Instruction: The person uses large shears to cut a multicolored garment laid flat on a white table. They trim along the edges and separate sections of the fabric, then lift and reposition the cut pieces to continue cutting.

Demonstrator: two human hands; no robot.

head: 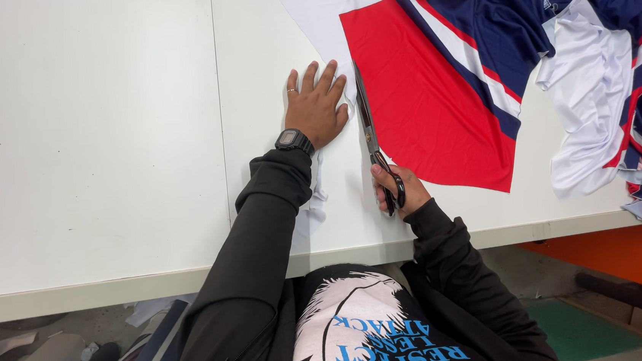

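Right hand (pixel 398 190) grips the scissors (pixel 371 134), blades pointing away along the red panel's (pixel 429 95) left edge. Left hand (pixel 317 108) lies flat, fingers spread, pinning white fabric (pixel 322 5) just beside the blades.

Fabric panel (pixel 435 80) red, white, navy-striped; scissors (pixel 373 142) seemingly black; table (pixel 89 145) white; sleeves (pixel 264 231) black.

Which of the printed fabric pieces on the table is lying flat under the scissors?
The red, white and navy panel spread flat mid-table, beside the scissors in the right hand. The other pieces lie crumpled in a heap at the table's right edge.
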